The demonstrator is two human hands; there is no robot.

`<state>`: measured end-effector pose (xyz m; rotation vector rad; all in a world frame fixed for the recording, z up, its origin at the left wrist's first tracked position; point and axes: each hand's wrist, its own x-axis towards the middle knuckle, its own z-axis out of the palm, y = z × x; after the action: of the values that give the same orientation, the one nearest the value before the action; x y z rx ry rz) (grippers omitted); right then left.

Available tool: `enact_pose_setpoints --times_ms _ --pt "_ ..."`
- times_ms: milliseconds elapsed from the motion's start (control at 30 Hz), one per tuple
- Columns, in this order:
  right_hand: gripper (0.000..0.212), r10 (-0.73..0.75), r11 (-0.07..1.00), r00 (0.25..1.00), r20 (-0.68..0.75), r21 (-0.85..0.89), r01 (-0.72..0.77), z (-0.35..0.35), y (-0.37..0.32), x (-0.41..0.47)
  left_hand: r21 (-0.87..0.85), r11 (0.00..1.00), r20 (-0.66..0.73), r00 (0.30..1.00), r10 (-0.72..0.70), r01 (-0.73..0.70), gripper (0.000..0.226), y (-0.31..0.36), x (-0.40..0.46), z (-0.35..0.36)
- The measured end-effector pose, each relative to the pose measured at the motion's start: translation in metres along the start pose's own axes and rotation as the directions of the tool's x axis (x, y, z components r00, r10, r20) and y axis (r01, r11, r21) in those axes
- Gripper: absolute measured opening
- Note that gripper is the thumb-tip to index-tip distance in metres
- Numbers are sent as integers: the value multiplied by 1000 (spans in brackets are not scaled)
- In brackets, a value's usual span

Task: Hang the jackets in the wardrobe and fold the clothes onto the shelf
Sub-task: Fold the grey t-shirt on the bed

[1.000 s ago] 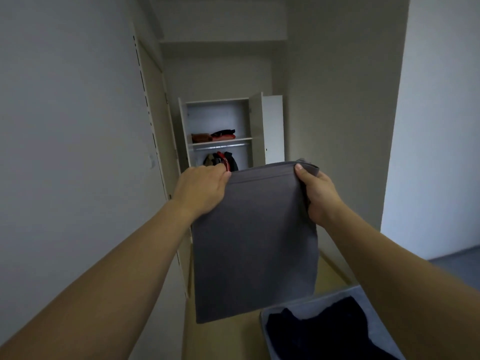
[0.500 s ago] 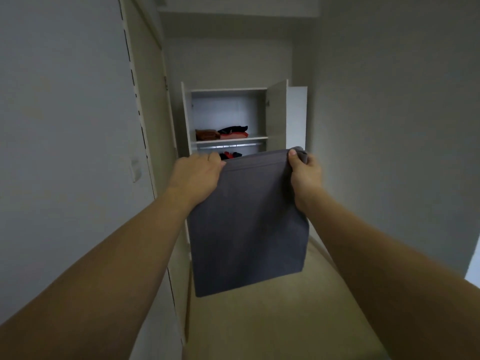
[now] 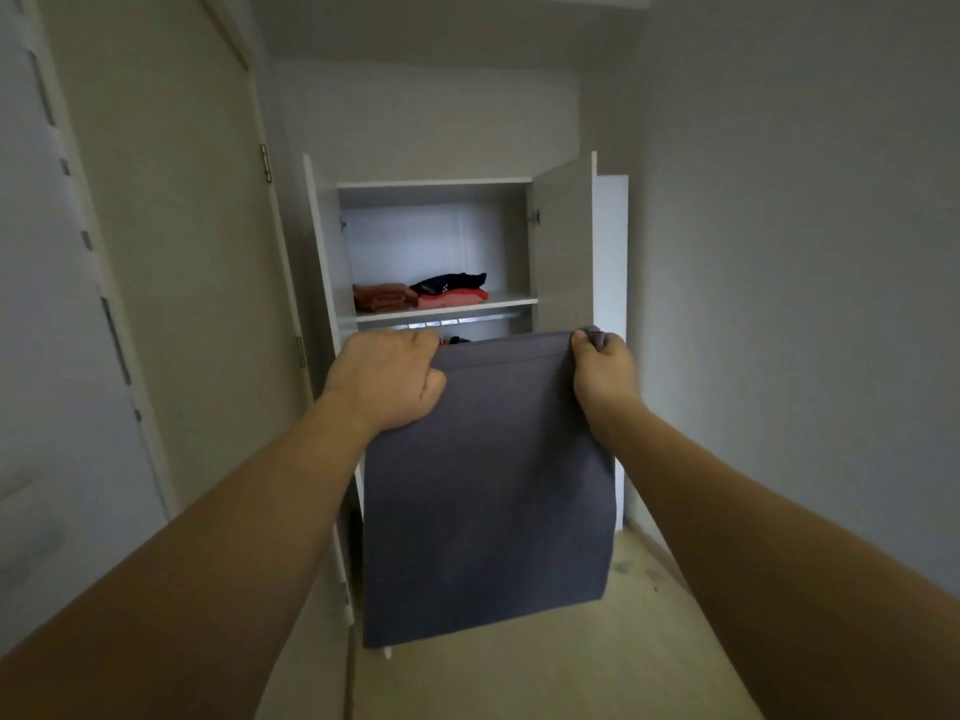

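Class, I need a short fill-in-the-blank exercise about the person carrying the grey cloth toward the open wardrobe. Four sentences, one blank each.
1. Both hands, left and right, hold the grey cloth by its ____ edge.
2. The wardrobe doors are ____.
3. The folded clothes lie on the ____.
4. The black garment lies on top of a ____ one.

Missing words: top; open; shelf; red
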<state>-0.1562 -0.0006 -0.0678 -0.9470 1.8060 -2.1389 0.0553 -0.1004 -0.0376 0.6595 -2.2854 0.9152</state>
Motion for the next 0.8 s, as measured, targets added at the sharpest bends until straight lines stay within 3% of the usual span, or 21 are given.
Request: enact_pose_setpoints --times_ms 233,367,433,533,600,667,800 --pt "16 -104 989 986 133 -90 116 110 56 185 -25 1000 54 998 -10 12 39 -94 104 178" --pt "13 -244 927 937 248 -223 300 179 76 282 31 997 130 988 -78 75 24 -148 158 264" --pt "9 -323 831 877 354 -338 443 212 90 332 101 991 160 982 -104 89 19 -176 187 307" --pt "12 -369 485 693 619 -508 712 266 111 407 253 951 147 965 -218 177 22 -217 231 377" --pt "13 -329 325 639 696 -552 768 307 124 453 288 930 103 958 -267 228 18 -238 257 425" --pt "12 -332 405 696 637 -570 715 351 132 498 251 918 86 937 -338 308 19 -263 288 470" --pt "5 -213 862 886 413 -347 369 440 128 589 82 823 76 820 -568 563 28 -320 371 547"
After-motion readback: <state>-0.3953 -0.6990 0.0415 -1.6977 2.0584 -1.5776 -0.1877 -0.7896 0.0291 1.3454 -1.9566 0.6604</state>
